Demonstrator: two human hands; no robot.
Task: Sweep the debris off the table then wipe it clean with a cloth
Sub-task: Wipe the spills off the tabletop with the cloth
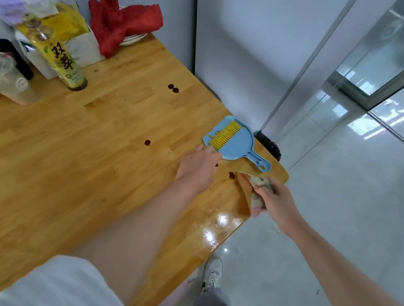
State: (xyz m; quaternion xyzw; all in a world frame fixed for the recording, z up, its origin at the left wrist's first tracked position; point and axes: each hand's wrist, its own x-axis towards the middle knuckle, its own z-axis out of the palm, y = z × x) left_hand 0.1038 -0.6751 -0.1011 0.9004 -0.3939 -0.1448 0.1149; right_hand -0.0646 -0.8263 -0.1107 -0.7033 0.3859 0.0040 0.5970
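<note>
While the blue dustpan (237, 144) sits near the table's (72, 145) far right corner, its handle pointing toward the rounded corner edge, it serves as the landmark for the single head view. A yellow brush (224, 136) is seen lying in the pan's mouth, and the left hand (199, 169) is reached up to the pan's near left side, fingers on or at the brush end; whether it is actually gripped cannot be told, since the fingertips are hidden behind the hand. Just on the near side of the dustpan handle, a brownish cloth (251, 190) is pinched in the curled fingers of the right hand (273, 201), part of it draped on the table edge. Dark red spots (173, 88) are seen well beyond the dustpan toward the far end, one more spot (147, 142) to its left, and another (231, 175) just between the dustpan and the cloth. By this judgement the sweeping is being finished or set aside and wiping is at hand. For the step to be done well, the dustpan should be kept level so nothing is tipped back out, and moved clear of the corner; the cloth should then be spread flat, pressed firmly, and drawn over the nearest spot first, the farther ones after. Far from the dustpan, at the table's back, a yellow-labelled bottle (59, 55) and a red cloth (121, 20) are seen standing.
</note>
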